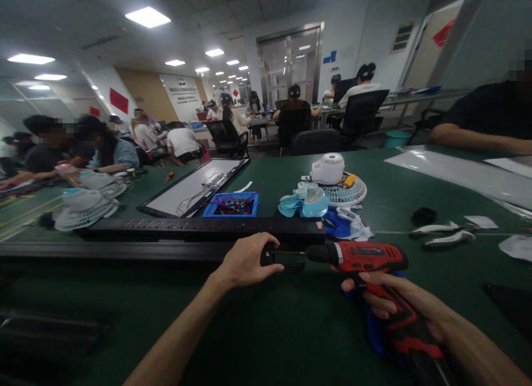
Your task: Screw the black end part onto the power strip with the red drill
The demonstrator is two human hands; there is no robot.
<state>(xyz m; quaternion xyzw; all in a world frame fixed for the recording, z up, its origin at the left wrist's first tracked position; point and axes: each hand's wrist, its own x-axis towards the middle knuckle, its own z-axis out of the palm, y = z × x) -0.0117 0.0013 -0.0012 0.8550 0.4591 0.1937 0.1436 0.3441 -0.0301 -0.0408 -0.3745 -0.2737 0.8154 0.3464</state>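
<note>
My left hand [245, 262] is closed around the end of a long black bar [124, 253], with thumb and fingers at a small black end piece [267, 254]. In my right hand [399, 291] is a red and black cordless drill [369, 255], held by its grip with the chuck facing left. Its long thin bit [293, 252] reaches to the end piece; whether the tip touches a screw cannot be made out. Just behind lies a second long black bar [199, 226], dotted with red along its top, like a power strip.
Behind the bars are a blue tray [254, 204] of wires, a framed panel [187, 189], blue fan blades [303, 202] and a white fan [347, 194]. Pliers [440, 228] and plastic sheeting [465, 172] lie to the right. A person's forearm [477, 137] rests at the far right.
</note>
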